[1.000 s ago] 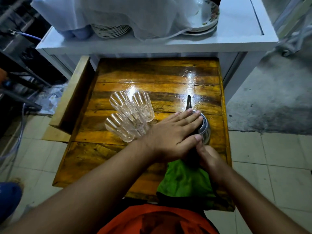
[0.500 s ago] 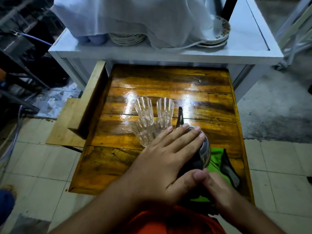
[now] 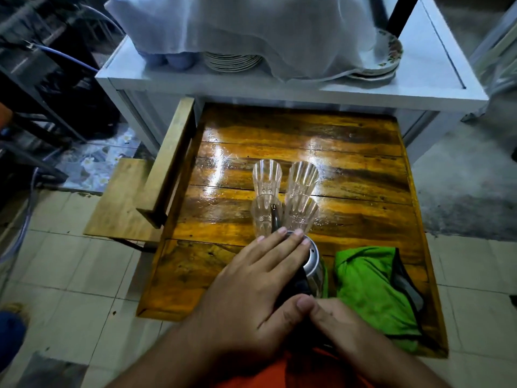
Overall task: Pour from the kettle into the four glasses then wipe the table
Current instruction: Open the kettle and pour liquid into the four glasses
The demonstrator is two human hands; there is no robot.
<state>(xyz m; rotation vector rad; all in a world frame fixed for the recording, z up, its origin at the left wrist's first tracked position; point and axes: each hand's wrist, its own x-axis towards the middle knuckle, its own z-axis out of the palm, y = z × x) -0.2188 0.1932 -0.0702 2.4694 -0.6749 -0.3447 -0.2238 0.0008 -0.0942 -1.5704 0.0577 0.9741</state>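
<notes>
- We press our left hand (image 3: 260,278), fingers straight, flat on the kettle (image 3: 312,264) lid.
- Our right hand (image 3: 340,323) grips its handle.
- Spout over the near-left of four glasses (image 3: 285,197).
- We read no writing anywhere.

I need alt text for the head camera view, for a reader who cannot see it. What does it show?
A person's left hand lies flat on a metal kettle while the right hand grips it from behind, its spout pointing at four empty glasses clustered on a glossy wooden table. A green cloth lies beside the kettle.
</notes>
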